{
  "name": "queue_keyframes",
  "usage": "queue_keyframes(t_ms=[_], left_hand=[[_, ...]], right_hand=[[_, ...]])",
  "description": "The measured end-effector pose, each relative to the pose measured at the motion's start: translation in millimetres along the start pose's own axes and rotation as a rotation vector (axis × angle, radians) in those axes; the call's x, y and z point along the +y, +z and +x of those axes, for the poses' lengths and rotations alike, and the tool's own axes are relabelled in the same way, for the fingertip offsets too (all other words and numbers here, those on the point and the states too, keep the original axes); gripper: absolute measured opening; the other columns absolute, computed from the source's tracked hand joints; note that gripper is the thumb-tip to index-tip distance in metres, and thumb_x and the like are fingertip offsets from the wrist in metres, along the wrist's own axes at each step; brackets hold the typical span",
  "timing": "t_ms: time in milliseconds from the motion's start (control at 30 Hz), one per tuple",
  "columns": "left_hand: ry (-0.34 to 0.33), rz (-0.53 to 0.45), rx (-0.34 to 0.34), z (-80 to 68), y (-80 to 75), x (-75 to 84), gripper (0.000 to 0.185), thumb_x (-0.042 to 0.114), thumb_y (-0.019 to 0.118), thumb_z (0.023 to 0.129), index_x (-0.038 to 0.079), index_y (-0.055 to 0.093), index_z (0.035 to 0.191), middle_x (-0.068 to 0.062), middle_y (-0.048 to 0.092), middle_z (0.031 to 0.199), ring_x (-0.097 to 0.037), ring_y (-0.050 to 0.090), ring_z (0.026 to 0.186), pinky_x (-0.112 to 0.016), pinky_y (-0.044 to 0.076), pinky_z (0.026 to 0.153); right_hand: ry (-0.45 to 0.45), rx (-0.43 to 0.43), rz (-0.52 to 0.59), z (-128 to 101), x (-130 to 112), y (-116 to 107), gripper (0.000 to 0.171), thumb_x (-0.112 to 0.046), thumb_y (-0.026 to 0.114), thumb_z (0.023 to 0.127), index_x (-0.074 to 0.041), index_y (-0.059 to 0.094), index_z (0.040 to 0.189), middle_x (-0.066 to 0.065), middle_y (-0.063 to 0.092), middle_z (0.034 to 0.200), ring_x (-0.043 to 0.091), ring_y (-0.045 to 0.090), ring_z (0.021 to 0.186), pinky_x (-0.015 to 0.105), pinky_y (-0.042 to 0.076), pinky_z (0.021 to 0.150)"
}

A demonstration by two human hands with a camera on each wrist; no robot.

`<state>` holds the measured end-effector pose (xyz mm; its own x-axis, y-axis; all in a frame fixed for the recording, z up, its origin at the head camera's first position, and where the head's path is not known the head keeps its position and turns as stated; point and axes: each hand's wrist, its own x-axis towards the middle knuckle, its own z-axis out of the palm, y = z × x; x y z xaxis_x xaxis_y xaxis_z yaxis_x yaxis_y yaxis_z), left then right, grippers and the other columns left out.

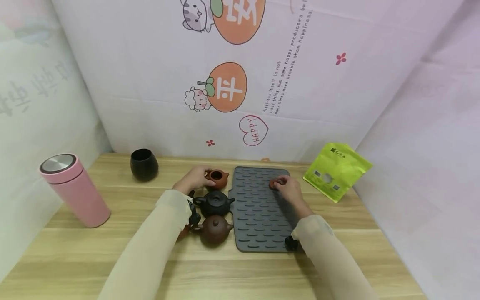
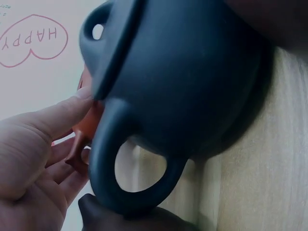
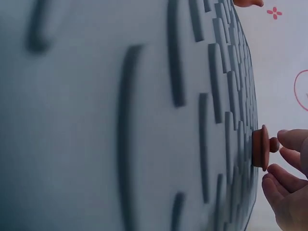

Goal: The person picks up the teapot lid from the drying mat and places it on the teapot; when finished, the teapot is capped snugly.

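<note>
At the back of the table, my left hand (image 1: 193,179) holds a small orange-brown clay teapot (image 1: 221,182) with its top uncovered, thumb up by its rim and fingers around the handle side. Its matching lid (image 3: 260,148) lies knob up on the grey ridged mat (image 1: 258,208). Around that knob my right hand (image 1: 289,189) has its thumb and fingers spread, fingertips right at the lid. A black teapot (image 1: 215,203) stands in front of the orange one and fills much of the left wrist view. Nearer still is a dark brown teapot (image 1: 214,230), lid on.
A black cup (image 1: 144,165) stands at the back left, and a pink thermos (image 1: 80,191) at the left side. On the right, a yellow-green pouch (image 1: 335,171) leans near the wall. An orange-brown item (image 1: 183,234) lies partly hidden under the left wrist.
</note>
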<state>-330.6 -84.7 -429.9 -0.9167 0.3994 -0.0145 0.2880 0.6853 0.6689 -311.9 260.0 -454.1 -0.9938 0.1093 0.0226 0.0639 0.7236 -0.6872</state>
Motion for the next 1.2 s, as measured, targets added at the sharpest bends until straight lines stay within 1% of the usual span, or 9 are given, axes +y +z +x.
queue_keyframes(t_ms=[133,267,400,500,600,767,867,1033,1200], left_hand=[[-0.011,-0.012,0.019,2.1,3.1,-2.4,0.051,0.009,0.072,0.09,-0.01,0.052,0.132,-0.026,0.054,0.13,-0.037,0.053,0.116,-0.045,0.046,0.095],[-0.046,-0.04,0.032,2.3,3.8,-2.9,0.051,0.009,0.072,0.09,-0.009,0.052,0.133,-0.025,0.055,0.129,-0.036,0.054,0.116,-0.045,0.046,0.095],[-0.058,-0.073,0.048,1.7,3.7,-3.8,0.052,0.008,0.072,0.089,-0.009,0.052,0.134,-0.024,0.056,0.128,-0.036,0.054,0.116,-0.044,0.046,0.095],[-0.061,-0.084,0.06,1.2,3.4,-4.7,0.051,0.008,0.073,0.089,-0.008,0.053,0.133,-0.024,0.057,0.127,-0.035,0.055,0.115,-0.044,0.046,0.095],[-0.058,-0.091,0.065,0.4,3.5,-4.5,0.05,0.008,0.073,0.089,-0.008,0.054,0.132,-0.024,0.057,0.127,-0.035,0.055,0.115,-0.044,0.046,0.094],[-0.072,-0.103,0.062,-0.3,5.1,-3.5,0.05,0.008,0.073,0.089,-0.007,0.054,0.133,-0.023,0.057,0.128,-0.035,0.054,0.116,-0.044,0.046,0.095],[-0.084,-0.105,0.06,0.0,5.8,-3.7,0.051,0.009,0.073,0.089,-0.006,0.054,0.134,-0.022,0.056,0.129,-0.035,0.054,0.116,-0.043,0.046,0.095],[-0.086,-0.11,0.064,-0.9,6.1,-3.5,0.051,0.008,0.073,0.089,-0.006,0.054,0.134,-0.022,0.056,0.129,-0.034,0.054,0.116,-0.043,0.046,0.095],[-0.07,-0.105,0.066,-1.1,5.2,-2.2,0.049,0.008,0.074,0.088,-0.006,0.056,0.132,-0.022,0.057,0.128,-0.034,0.055,0.115,-0.043,0.046,0.095]], right_hand=[[-0.001,0.005,-0.02,4.2,2.8,3.9,0.026,-0.015,0.066,0.094,0.002,0.065,0.113,0.02,0.063,0.114,0.035,0.057,0.106,0.047,0.047,0.087],[0.0,0.026,-0.049,7.6,3.8,7.2,0.025,-0.015,0.067,0.093,0.002,0.066,0.111,0.02,0.064,0.111,0.035,0.058,0.104,0.046,0.048,0.085],[-0.01,0.038,-0.066,8.5,-1.8,9.4,0.024,-0.016,0.067,0.094,0.003,0.067,0.11,0.02,0.065,0.11,0.035,0.06,0.102,0.045,0.05,0.082],[-0.041,0.041,-0.066,8.2,-13.5,11.8,0.024,-0.016,0.068,0.093,0.003,0.069,0.109,0.019,0.066,0.108,0.034,0.061,0.1,0.045,0.051,0.081],[-0.068,0.044,-0.063,8.1,-28.6,16.2,0.024,-0.016,0.069,0.093,0.002,0.07,0.108,0.018,0.067,0.107,0.033,0.062,0.099,0.045,0.05,0.083],[-0.095,0.03,-0.042,8.5,-52.2,26.9,0.021,-0.018,0.07,0.092,-0.003,0.072,0.107,0.014,0.068,0.106,0.03,0.062,0.1,0.044,0.05,0.085],[-0.105,0.006,-0.005,8.2,-66.5,33.8,0.021,-0.019,0.069,0.093,-0.005,0.072,0.107,0.013,0.068,0.106,0.029,0.062,0.098,0.043,0.051,0.082],[-0.162,-0.029,0.048,5.7,-91.9,46.8,0.021,-0.017,0.069,0.093,-0.003,0.072,0.109,0.013,0.068,0.105,0.029,0.063,0.095,0.042,0.052,0.078],[-0.201,-0.06,0.047,4.3,-115.9,63.8,0.021,-0.017,0.069,0.093,-0.004,0.072,0.109,0.01,0.068,0.103,0.026,0.063,0.093,0.04,0.053,0.076]])
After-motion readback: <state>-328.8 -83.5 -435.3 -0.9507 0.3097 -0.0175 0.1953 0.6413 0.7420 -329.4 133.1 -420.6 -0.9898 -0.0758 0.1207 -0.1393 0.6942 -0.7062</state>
